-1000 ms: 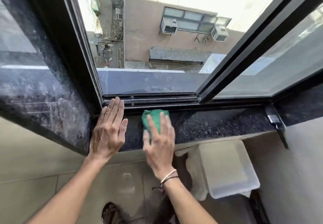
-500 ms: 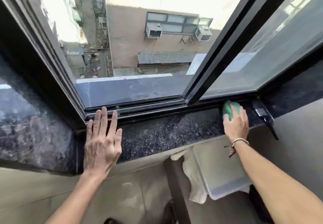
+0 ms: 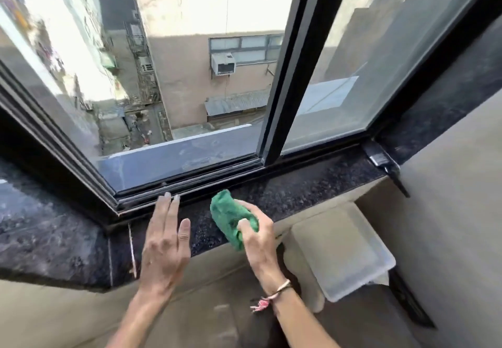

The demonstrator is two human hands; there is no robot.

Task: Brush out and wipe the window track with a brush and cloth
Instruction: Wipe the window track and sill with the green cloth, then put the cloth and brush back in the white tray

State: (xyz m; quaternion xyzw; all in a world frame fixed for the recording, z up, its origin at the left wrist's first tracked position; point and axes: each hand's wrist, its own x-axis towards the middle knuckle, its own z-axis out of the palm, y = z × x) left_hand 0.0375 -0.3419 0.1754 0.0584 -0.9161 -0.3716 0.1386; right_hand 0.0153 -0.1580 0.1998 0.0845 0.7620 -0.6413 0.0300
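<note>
Dark speckled stone makes the window sill point(image 3: 293, 193), under a black sliding window that looks down on a narrow alley between buildings. On the right hand point(image 3: 258, 236) the fingers are curled around a bunched green cloth point(image 3: 231, 217); the thumb presses on top of the cloth, and the cloth sits on the sill, just in front of the window track point(image 3: 190, 184). On the left hand point(image 3: 165, 241) the fingers are straight and close together, holding nothing, with the palm down over the sill and the fingertips point(image 3: 168, 198) reaching the inner edge of the track. A thin bracelet point(image 3: 279, 289) is on the right wrist. Far to the right, a brush point(image 3: 381, 159) lies in the corner of the sill, well apart from both hands. Below the sill stands a clear plastic container point(image 3: 345, 250) with its lid on.
</note>
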